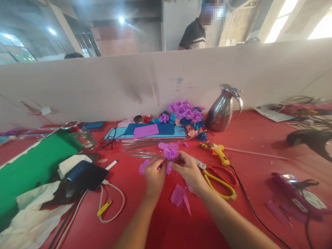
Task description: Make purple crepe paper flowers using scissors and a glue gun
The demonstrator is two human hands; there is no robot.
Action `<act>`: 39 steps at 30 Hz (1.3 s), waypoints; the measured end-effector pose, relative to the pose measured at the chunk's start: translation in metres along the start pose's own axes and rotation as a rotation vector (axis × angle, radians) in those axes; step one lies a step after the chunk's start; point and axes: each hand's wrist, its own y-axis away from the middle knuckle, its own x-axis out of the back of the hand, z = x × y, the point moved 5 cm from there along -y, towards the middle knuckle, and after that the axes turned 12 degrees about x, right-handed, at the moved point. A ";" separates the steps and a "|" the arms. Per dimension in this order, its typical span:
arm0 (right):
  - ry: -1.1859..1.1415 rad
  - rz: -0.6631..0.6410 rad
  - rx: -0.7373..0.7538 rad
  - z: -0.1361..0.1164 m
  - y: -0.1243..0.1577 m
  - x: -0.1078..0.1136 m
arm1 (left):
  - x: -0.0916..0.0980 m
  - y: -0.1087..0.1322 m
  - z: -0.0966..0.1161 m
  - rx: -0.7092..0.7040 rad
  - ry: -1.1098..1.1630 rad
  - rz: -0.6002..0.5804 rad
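A purple paper flower [171, 153] is held up between my two hands over the red table. My left hand [155, 174] pinches it from the left, fingertips at its base. From the right, my right hand [188, 169] has thumb and fingers closed at its edge and underside. Loose purple petals [144, 167] lie left of the flower, and more petals [164, 146] lie just behind it. Nearer me is a cut purple paper piece [178, 195]. Scissors with red and yellow handles [219, 185] lie by my right wrist, their blades partly hidden.
Behind are finished flowers [186, 112], coloured sheets [166, 129], glasses [112, 139] and a metal jug [221, 109]. A yellow glue gun [220, 154] and a power strip [301, 195] lie right; a phone [88, 174] and glass jar [83, 135] left. A person [194, 33] is beyond the partition.
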 end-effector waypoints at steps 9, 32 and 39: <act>0.072 0.018 0.061 -0.009 -0.005 0.007 | -0.014 0.003 0.007 0.174 0.207 -0.289; 0.096 0.090 -0.004 -0.018 -0.002 0.006 | -0.004 -0.004 -0.012 0.264 0.238 -0.087; 0.086 0.099 0.011 -0.016 -0.004 0.007 | -0.003 -0.004 -0.012 0.247 0.235 -0.082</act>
